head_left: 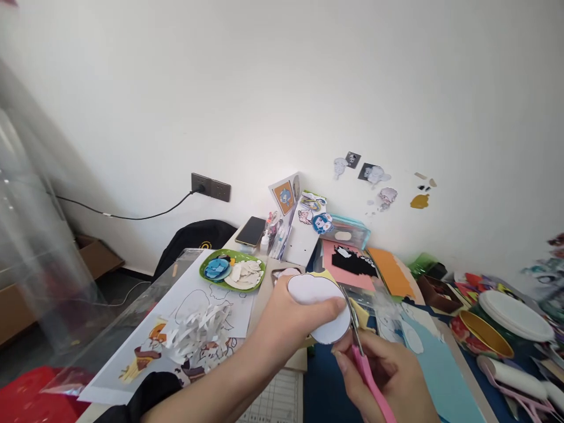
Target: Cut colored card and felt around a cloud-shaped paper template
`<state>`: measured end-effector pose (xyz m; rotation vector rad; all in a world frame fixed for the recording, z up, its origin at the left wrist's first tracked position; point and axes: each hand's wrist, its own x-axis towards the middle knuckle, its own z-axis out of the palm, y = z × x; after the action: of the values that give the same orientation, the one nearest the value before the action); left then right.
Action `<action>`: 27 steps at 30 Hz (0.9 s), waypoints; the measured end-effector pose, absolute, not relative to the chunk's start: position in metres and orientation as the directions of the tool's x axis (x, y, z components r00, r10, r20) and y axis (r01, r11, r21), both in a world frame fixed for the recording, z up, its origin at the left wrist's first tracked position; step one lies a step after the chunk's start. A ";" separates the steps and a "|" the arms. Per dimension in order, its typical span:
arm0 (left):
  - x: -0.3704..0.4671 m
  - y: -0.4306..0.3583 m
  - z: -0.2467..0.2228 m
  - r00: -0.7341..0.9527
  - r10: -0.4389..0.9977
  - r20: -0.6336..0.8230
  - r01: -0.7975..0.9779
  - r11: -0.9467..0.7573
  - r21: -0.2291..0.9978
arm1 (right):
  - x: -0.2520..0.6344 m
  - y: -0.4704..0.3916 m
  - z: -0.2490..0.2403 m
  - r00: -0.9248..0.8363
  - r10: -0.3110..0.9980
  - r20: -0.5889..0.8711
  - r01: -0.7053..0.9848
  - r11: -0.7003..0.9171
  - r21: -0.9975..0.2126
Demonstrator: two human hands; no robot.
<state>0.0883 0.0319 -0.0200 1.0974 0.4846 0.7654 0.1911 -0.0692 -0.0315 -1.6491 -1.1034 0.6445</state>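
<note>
My left hand [299, 314] grips a white oval paper cutout [315, 291] with a dark outline, thumb on top and fingers hidden beneath. A yellow sheet shows behind its upper edge. In my right hand [388, 367] are pink-handled scissors [368, 373]. Their metal blades lie along the right edge of the oval; whether they are parted is hard to see. Both hands are raised over the table, close together.
Left of my arm lies a heap of white paper strips [198, 335] on a printed sheet. A green tray [233, 288] holds blue and white cut pieces. Behind are a phone [251, 231] and a clear pouch [348, 232]. Light-blue paper [445, 370] and a white-lidded tub [515, 314] stand right.
</note>
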 end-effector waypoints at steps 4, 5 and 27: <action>0.105 0.028 -0.035 0.649 0.760 -0.035 -0.289 0.288 0.913 | 0.204 -0.080 -0.047 0.485 0.874 0.022 0.307 -0.146 -0.940; 0.109 0.027 -0.038 0.639 0.767 -0.049 -0.285 0.296 0.912 | 0.207 -0.082 -0.050 0.488 0.872 0.017 0.298 -0.149 -0.943; 0.116 0.026 -0.042 0.618 0.780 -0.101 -0.253 0.319 0.913 | 0.225 -0.083 -0.064 0.481 0.875 -0.051 0.249 -0.192 -0.949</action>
<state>0.1158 0.0258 -0.0423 1.0338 0.6020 0.7356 0.2251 -0.0831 -0.0636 -1.7068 -0.9672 0.7673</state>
